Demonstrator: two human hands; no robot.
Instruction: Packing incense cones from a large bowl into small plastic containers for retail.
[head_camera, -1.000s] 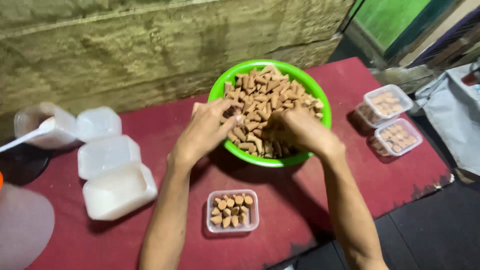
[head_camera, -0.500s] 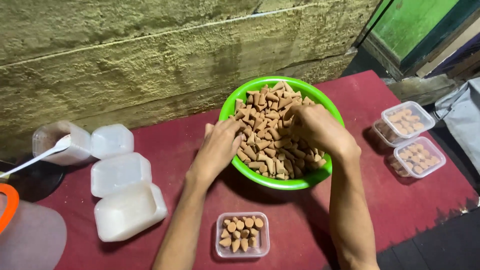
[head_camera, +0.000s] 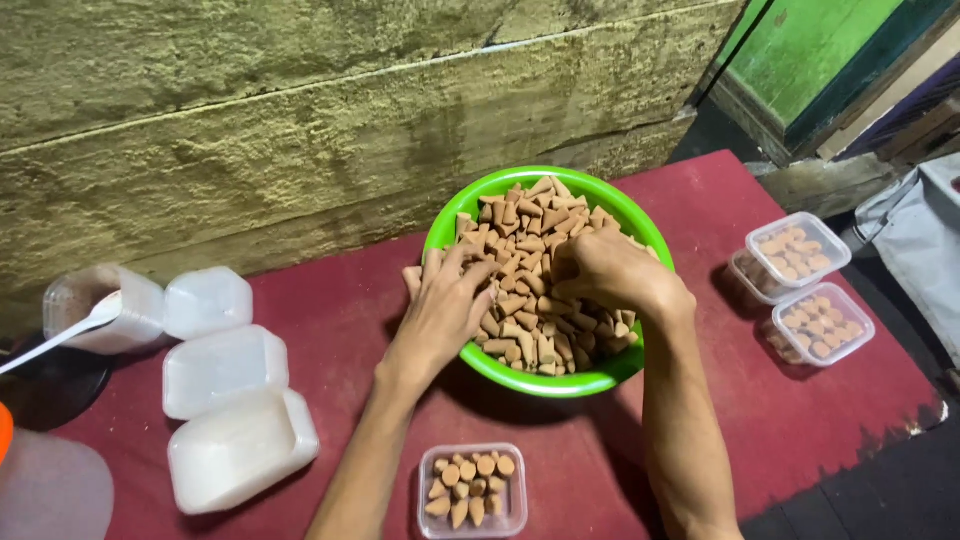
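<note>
A rough yellowish wall (head_camera: 300, 120) backs the red-topped table (head_camera: 330, 300), a green door (head_camera: 810, 50) far right.

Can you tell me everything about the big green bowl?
The green bowl is round, bright and looks like plastic. It sits upright on the red table, close to the wall. It is heaped with small brown cones. The left hand reaches over its near rim, and the right hand is in the cones.

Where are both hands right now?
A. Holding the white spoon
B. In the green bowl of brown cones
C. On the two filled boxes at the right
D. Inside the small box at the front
B: the left hand and right hand both rest among the cones in the green bowl.
</note>
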